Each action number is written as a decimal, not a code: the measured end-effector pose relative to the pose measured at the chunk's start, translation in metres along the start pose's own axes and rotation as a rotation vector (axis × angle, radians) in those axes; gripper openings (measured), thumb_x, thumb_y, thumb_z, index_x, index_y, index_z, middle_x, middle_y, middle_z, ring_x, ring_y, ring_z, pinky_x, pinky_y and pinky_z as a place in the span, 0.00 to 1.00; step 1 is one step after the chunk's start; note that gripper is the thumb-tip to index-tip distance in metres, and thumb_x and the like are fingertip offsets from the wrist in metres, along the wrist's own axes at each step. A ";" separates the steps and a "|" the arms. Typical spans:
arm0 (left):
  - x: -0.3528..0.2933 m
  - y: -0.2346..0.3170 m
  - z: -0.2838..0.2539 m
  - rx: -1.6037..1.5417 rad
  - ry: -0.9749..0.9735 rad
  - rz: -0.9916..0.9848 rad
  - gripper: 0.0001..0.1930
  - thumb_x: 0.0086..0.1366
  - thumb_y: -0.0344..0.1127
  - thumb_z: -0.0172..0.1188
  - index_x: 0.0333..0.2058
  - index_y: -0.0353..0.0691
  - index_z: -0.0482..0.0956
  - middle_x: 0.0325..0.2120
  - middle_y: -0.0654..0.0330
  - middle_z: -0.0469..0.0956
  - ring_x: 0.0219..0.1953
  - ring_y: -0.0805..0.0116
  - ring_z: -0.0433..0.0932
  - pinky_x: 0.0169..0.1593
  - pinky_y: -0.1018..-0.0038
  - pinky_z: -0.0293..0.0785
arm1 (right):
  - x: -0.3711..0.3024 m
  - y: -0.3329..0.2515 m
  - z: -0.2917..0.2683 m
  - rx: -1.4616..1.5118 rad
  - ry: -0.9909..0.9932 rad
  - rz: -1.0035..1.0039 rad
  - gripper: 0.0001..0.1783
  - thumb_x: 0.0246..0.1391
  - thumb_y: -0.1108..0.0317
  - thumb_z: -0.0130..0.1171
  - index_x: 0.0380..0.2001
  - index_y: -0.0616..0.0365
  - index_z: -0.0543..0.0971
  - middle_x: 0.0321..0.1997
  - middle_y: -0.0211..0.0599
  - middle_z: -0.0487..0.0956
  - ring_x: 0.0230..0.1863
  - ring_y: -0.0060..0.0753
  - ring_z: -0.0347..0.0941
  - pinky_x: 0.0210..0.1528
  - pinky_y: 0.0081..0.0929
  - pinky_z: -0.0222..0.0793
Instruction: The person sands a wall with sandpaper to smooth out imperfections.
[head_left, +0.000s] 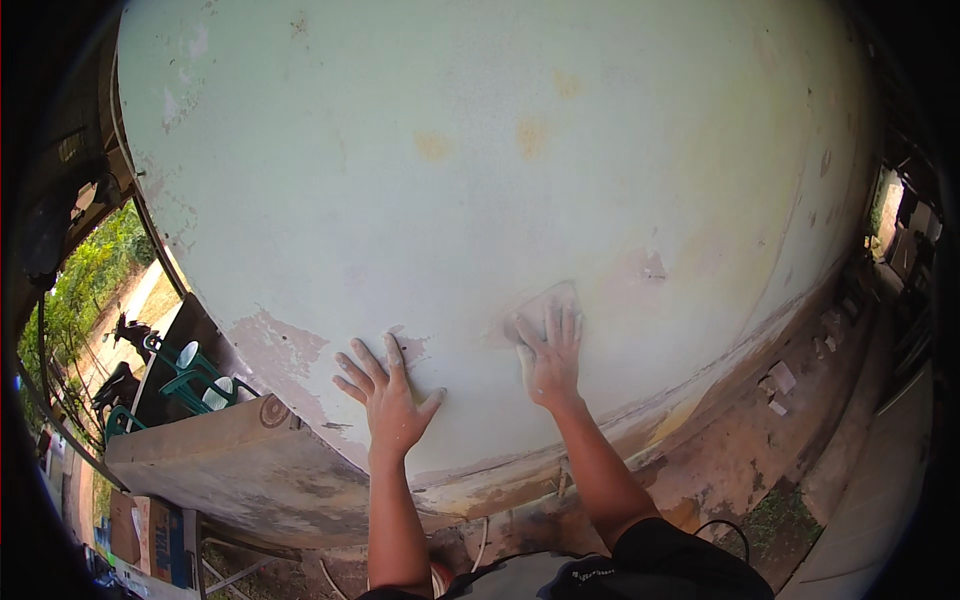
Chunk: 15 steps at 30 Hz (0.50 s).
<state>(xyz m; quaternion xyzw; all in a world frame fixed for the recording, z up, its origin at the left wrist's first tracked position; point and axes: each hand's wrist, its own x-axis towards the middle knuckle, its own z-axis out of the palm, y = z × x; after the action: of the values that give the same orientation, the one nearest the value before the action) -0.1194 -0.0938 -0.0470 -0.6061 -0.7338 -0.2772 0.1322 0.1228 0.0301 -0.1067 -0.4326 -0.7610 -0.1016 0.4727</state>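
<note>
A large pale green wall (480,220) fills most of the view, with worn brownish patches and a few yellowish spots. Dust-whitened, my left hand (395,405) lies flat on its lower part, fingers spread, with nothing in it. A bare brownish patch (275,345) is to the left of that hand. To the right, my right hand (550,365) holds a thin brownish-grey sheet of sandpaper (537,303) against the wall, its fingers laid over the sheet. The side under the palm is hidden.
A rough concrete ledge (240,450) juts out at lower left, with green plastic chairs (195,380) behind it. Cardboard boxes (150,535) sit below it. At right, white scraps (778,382) lie on stained ground along the wall's foot. A dark cable (735,527) curves near my right arm.
</note>
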 end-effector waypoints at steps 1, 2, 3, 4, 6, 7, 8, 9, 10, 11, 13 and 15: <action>0.000 0.001 -0.001 -0.011 -0.005 0.010 0.69 0.49 0.54 0.80 0.79 0.39 0.42 0.77 0.27 0.24 0.77 0.23 0.17 0.72 0.29 0.17 | 0.009 0.021 -0.007 0.007 0.128 0.109 0.34 0.70 0.59 0.53 0.78 0.35 0.64 0.83 0.61 0.51 0.83 0.70 0.38 0.80 0.71 0.31; -0.002 0.001 0.000 -0.022 -0.012 0.015 0.69 0.49 0.54 0.80 0.80 0.40 0.42 0.77 0.28 0.24 0.77 0.23 0.17 0.72 0.29 0.17 | 0.028 0.032 -0.019 0.083 0.228 0.201 0.34 0.70 0.59 0.51 0.78 0.39 0.63 0.84 0.61 0.48 0.83 0.72 0.36 0.80 0.70 0.29; -0.003 0.002 0.000 -0.025 -0.014 0.012 0.69 0.49 0.54 0.80 0.80 0.40 0.42 0.77 0.28 0.24 0.77 0.23 0.17 0.72 0.29 0.17 | 0.047 0.036 -0.032 0.157 0.325 0.294 0.34 0.70 0.59 0.50 0.79 0.42 0.62 0.84 0.61 0.46 0.83 0.73 0.33 0.80 0.69 0.27; -0.003 0.003 0.000 -0.025 -0.020 0.013 0.69 0.49 0.54 0.80 0.80 0.40 0.42 0.77 0.28 0.24 0.77 0.23 0.17 0.72 0.29 0.17 | 0.062 0.030 -0.038 0.152 0.322 0.292 0.34 0.70 0.59 0.50 0.79 0.42 0.62 0.84 0.61 0.46 0.83 0.73 0.33 0.80 0.69 0.27; -0.003 0.004 0.000 -0.023 -0.026 0.009 0.69 0.49 0.55 0.80 0.80 0.40 0.42 0.77 0.28 0.24 0.77 0.23 0.17 0.72 0.29 0.17 | 0.088 -0.003 -0.033 0.228 0.449 0.351 0.34 0.71 0.59 0.47 0.79 0.44 0.62 0.85 0.62 0.42 0.84 0.74 0.29 0.79 0.72 0.24; -0.004 0.002 0.001 -0.025 -0.032 0.008 0.68 0.50 0.54 0.80 0.80 0.41 0.42 0.77 0.28 0.25 0.77 0.23 0.17 0.72 0.29 0.17 | 0.088 -0.030 -0.028 0.141 0.381 0.261 0.34 0.71 0.60 0.48 0.79 0.42 0.62 0.85 0.62 0.42 0.84 0.74 0.30 0.79 0.73 0.25; -0.004 0.000 -0.001 -0.024 -0.035 0.005 0.68 0.50 0.54 0.80 0.80 0.41 0.42 0.77 0.29 0.25 0.77 0.24 0.18 0.73 0.30 0.17 | 0.083 -0.057 -0.020 0.059 0.315 0.171 0.34 0.71 0.60 0.49 0.79 0.40 0.63 0.84 0.63 0.43 0.84 0.73 0.31 0.78 0.74 0.26; -0.003 -0.002 0.001 -0.024 -0.036 0.001 0.68 0.50 0.54 0.80 0.80 0.41 0.42 0.77 0.29 0.25 0.77 0.24 0.18 0.73 0.30 0.17 | 0.074 -0.075 -0.009 0.037 0.258 0.115 0.33 0.71 0.59 0.50 0.78 0.37 0.63 0.84 0.62 0.46 0.83 0.73 0.34 0.77 0.76 0.28; -0.004 -0.005 0.004 -0.018 -0.001 0.016 0.67 0.50 0.53 0.80 0.80 0.42 0.43 0.78 0.30 0.26 0.78 0.25 0.19 0.73 0.30 0.18 | 0.060 -0.085 -0.001 0.015 0.195 0.062 0.33 0.72 0.58 0.51 0.78 0.34 0.64 0.83 0.61 0.49 0.83 0.73 0.38 0.77 0.78 0.29; -0.004 -0.007 0.005 -0.011 0.032 0.030 0.67 0.50 0.53 0.80 0.80 0.43 0.44 0.78 0.31 0.26 0.78 0.25 0.20 0.73 0.30 0.18 | 0.043 -0.084 0.004 0.017 0.186 0.062 0.33 0.72 0.58 0.51 0.78 0.34 0.64 0.83 0.61 0.49 0.83 0.73 0.38 0.77 0.78 0.29; -0.002 -0.003 0.004 -0.020 0.057 0.036 0.66 0.50 0.52 0.80 0.80 0.43 0.44 0.78 0.32 0.27 0.78 0.26 0.20 0.74 0.31 0.19 | 0.010 -0.070 0.013 -0.030 -0.061 -0.158 0.33 0.71 0.55 0.54 0.77 0.28 0.66 0.82 0.58 0.55 0.82 0.73 0.44 0.78 0.75 0.32; -0.002 0.001 0.005 -0.025 0.116 0.054 0.65 0.50 0.50 0.79 0.80 0.46 0.45 0.79 0.35 0.29 0.79 0.28 0.22 0.75 0.32 0.21 | -0.012 -0.030 0.005 -0.067 -0.147 -0.130 0.32 0.71 0.53 0.54 0.76 0.28 0.66 0.82 0.56 0.56 0.81 0.73 0.46 0.79 0.73 0.32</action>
<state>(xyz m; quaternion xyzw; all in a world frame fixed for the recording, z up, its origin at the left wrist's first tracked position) -0.1176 -0.0924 -0.0517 -0.6100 -0.7048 -0.3175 0.1743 0.0997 0.0082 -0.1111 -0.4044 -0.8161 -0.1254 0.3932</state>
